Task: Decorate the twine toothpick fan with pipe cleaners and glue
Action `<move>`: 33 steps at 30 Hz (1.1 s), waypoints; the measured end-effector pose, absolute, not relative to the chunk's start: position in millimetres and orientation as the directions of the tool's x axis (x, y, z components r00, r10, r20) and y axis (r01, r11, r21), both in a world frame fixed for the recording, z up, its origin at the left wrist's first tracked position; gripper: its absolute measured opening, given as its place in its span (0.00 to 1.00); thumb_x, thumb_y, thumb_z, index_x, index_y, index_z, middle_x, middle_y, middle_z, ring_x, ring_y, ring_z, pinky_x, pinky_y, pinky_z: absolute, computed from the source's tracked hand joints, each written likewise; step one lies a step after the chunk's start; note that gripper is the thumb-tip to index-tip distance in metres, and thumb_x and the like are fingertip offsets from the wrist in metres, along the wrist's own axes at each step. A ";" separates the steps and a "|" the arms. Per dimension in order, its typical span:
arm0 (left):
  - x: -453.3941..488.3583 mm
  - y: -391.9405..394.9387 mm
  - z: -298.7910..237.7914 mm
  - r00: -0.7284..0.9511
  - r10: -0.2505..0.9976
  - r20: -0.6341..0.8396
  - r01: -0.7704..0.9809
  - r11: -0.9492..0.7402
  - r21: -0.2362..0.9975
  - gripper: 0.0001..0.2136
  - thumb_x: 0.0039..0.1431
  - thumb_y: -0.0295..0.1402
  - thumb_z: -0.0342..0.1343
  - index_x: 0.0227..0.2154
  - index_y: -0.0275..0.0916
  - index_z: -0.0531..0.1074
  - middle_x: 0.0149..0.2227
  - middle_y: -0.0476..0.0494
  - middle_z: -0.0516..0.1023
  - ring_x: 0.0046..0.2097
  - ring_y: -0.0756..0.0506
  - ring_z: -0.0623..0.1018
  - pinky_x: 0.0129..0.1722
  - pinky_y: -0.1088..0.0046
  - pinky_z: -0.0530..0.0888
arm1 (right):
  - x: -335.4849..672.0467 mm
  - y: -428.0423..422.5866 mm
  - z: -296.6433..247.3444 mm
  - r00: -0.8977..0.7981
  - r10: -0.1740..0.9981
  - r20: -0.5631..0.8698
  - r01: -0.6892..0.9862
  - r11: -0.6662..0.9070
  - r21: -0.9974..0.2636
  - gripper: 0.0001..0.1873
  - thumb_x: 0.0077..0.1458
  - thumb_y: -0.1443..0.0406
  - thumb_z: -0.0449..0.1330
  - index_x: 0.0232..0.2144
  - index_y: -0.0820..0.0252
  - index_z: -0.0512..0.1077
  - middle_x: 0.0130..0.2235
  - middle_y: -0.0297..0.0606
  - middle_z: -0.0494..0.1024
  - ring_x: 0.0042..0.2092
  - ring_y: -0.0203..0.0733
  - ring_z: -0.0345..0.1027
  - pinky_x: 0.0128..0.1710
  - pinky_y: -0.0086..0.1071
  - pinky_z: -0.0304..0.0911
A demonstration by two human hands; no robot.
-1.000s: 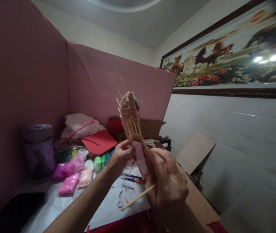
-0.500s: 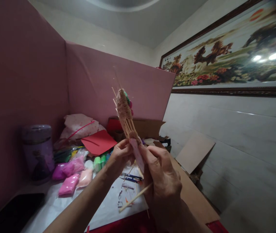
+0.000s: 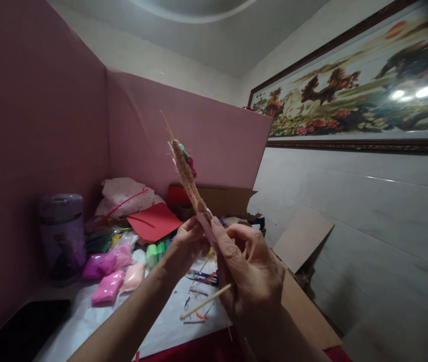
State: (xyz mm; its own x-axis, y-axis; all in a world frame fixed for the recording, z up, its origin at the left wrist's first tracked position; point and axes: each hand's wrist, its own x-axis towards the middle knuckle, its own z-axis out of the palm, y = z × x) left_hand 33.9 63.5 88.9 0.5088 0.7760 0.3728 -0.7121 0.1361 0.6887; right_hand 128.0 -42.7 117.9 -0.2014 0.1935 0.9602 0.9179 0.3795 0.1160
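Pinching one slim piece of tan twine woven over thin wooden sticks (image 3: pixel 185 168) with left hand (image 3: pixel 187 240) and right hand (image 3: pixel 250 271), gripping narrowly at its pale-pink lower end (image 3: pixel 206 226). Leaning up-left above the grip, nearly edge-on, bearing green and magenta rounded bits (image 3: pixel 192 167), too small to count. Also holding one pale, round wooden stick (image 3: pixel 204 302) in right hand, jutting leftward below the grip. Working above one pair of blue-handled metal snips (image 3: pixel 208 278).

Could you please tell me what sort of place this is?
Probably a craft corner: the tan woven-twine piece on thin sticks, the bright pink plastic packet and the blue-handled metal snips suggest it.
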 end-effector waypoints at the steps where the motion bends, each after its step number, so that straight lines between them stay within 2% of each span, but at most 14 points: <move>1: 34.3 63.7 88.1 0.515 0.769 0.380 -0.707 0.131 0.694 0.13 0.46 0.37 0.63 0.33 0.35 0.72 0.24 0.49 0.72 0.25 0.50 0.73 0.25 0.77 0.70 | 127.4 -40.6 118.1 -0.213 0.198 0.957 0.925 0.356 0.132 0.21 0.55 0.70 0.52 0.52 0.58 0.67 0.39 0.42 0.71 0.38 0.38 0.67 0.31 0.29 0.66; 6: 35.5 66.0 82.4 0.535 0.758 0.373 -0.730 0.193 0.655 0.11 0.48 0.35 0.61 0.33 0.36 0.71 0.27 0.49 0.73 0.27 0.51 0.73 0.28 0.77 0.70 | 126.7 -33.7 119.8 -0.307 0.214 0.927 0.949 0.136 0.283 0.20 0.56 0.69 0.53 0.52 0.59 0.67 0.40 0.44 0.72 0.38 0.40 0.66 0.30 0.30 0.64; 8: 35.2 68.5 80.7 0.541 0.769 0.339 -0.735 0.238 0.634 0.12 0.47 0.35 0.62 0.33 0.36 0.71 0.28 0.49 0.74 0.27 0.51 0.74 0.29 0.77 0.71 | 127.0 -35.4 120.5 -0.330 0.222 0.918 0.943 0.115 0.311 0.19 0.56 0.69 0.53 0.51 0.58 0.68 0.41 0.44 0.72 0.38 0.41 0.66 0.30 0.30 0.64; 12: 31.5 73.8 83.3 0.507 0.805 0.309 -0.787 0.286 0.547 0.10 0.44 0.34 0.63 0.31 0.37 0.72 0.29 0.49 0.76 0.30 0.49 0.76 0.31 0.74 0.73 | 124.8 -49.1 112.4 -0.315 0.216 0.924 0.939 0.214 0.270 0.18 0.55 0.70 0.54 0.48 0.56 0.71 0.44 0.45 0.71 0.39 0.41 0.68 0.29 0.29 0.66; 14: 28.8 75.0 87.1 0.473 0.829 0.298 -0.812 0.279 0.513 0.09 0.44 0.32 0.63 0.29 0.37 0.72 0.27 0.49 0.76 0.28 0.49 0.76 0.29 0.76 0.73 | 122.3 -57.8 101.6 -0.264 0.225 0.938 0.929 0.322 0.184 0.16 0.55 0.68 0.55 0.47 0.56 0.72 0.41 0.44 0.72 0.35 0.38 0.69 0.26 0.26 0.65; 16: 26.6 75.4 90.3 0.479 0.832 0.278 -0.803 0.288 0.522 0.08 0.46 0.35 0.62 0.28 0.37 0.72 0.25 0.48 0.76 0.25 0.49 0.75 0.24 0.76 0.71 | 119.4 -63.8 87.9 -0.205 0.306 0.930 0.869 0.495 0.029 0.14 0.55 0.66 0.56 0.44 0.56 0.73 0.33 0.40 0.73 0.30 0.35 0.67 0.25 0.25 0.63; 18: 25.2 75.8 91.4 0.517 0.807 0.285 -0.789 0.321 0.524 0.09 0.48 0.38 0.60 0.27 0.37 0.72 0.24 0.47 0.76 0.23 0.49 0.74 0.20 0.76 0.69 | 116.4 -65.4 74.1 -0.173 0.461 0.870 0.714 0.667 -0.212 0.11 0.56 0.62 0.55 0.37 0.56 0.76 0.27 0.36 0.71 0.24 0.31 0.64 0.21 0.23 0.59; 20: 24.2 76.8 90.8 0.536 0.785 0.311 -0.799 0.353 0.487 0.11 0.48 0.41 0.60 0.25 0.37 0.72 0.25 0.47 0.77 0.23 0.48 0.74 0.21 0.74 0.70 | 114.1 -62.4 63.3 -0.106 0.643 0.759 0.502 0.693 -0.517 0.15 0.57 0.58 0.53 0.30 0.58 0.76 0.23 0.34 0.70 0.21 0.30 0.61 0.19 0.23 0.56; 22: 23.1 78.0 89.9 0.529 0.789 0.313 -0.816 0.372 0.442 0.11 0.48 0.41 0.60 0.25 0.37 0.72 0.27 0.46 0.77 0.25 0.47 0.75 0.24 0.72 0.72 | 113.4 -56.3 57.9 -0.008 0.828 0.561 0.243 0.546 -0.802 0.18 0.56 0.54 0.53 0.29 0.61 0.75 0.20 0.33 0.69 0.20 0.29 0.58 0.17 0.22 0.52; 24: 21.7 78.9 89.8 0.535 0.791 0.295 -0.816 0.394 0.423 0.12 0.48 0.42 0.60 0.26 0.37 0.72 0.28 0.45 0.78 0.27 0.47 0.76 0.25 0.72 0.72 | 114.5 -49.0 58.1 0.044 0.948 0.315 -0.064 0.317 -0.946 0.19 0.54 0.51 0.55 0.34 0.63 0.72 0.19 0.30 0.67 0.17 0.26 0.50 0.15 0.20 0.46; 26: 20.1 79.3 90.4 0.543 0.793 0.276 -0.812 0.411 0.415 0.12 0.48 0.42 0.60 0.26 0.36 0.72 0.29 0.45 0.78 0.29 0.46 0.77 0.24 0.74 0.71 | 116.4 -42.1 62.0 0.054 0.987 0.151 -0.328 0.160 -0.931 0.20 0.50 0.50 0.59 0.34 0.62 0.70 0.20 0.28 0.66 0.16 0.23 0.42 0.14 0.18 0.41; 28: 19.0 79.7 90.6 0.532 0.802 0.272 -0.819 0.407 0.405 0.13 0.49 0.43 0.59 0.28 0.36 0.73 0.29 0.44 0.78 0.31 0.46 0.77 0.23 0.75 0.71 | 117.5 -36.4 66.8 0.090 0.991 0.101 -0.481 0.132 -0.866 0.20 0.46 0.50 0.62 0.28 0.63 0.67 0.21 0.27 0.67 0.17 0.22 0.41 0.14 0.18 0.41; 30: 18.6 80.6 89.8 0.521 0.804 0.286 -0.828 0.393 0.400 0.13 0.49 0.43 0.58 0.30 0.37 0.74 0.30 0.43 0.78 0.32 0.45 0.77 0.23 0.75 0.70 | 117.6 -31.7 70.6 0.129 0.987 0.099 -0.549 0.155 -0.821 0.21 0.43 0.51 0.65 0.25 0.63 0.65 0.21 0.28 0.67 0.17 0.22 0.43 0.14 0.18 0.40; 33: 18.4 82.0 88.5 0.514 0.795 0.321 -0.839 0.386 0.384 0.12 0.51 0.41 0.57 0.32 0.38 0.73 0.31 0.43 0.78 0.34 0.43 0.78 0.24 0.73 0.72 | 117.3 -25.0 74.5 0.169 0.979 0.113 -0.586 0.192 -0.788 0.22 0.41 0.51 0.66 0.30 0.62 0.68 0.21 0.29 0.68 0.17 0.22 0.44 0.14 0.18 0.38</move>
State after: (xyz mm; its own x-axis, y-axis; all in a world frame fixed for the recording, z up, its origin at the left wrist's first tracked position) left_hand 18.4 82.0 88.5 0.5137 0.7955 0.3215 -0.8386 0.3864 0.3840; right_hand 117.3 -25.0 74.5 0.1685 0.9792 0.1128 -0.5855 0.1915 -0.7877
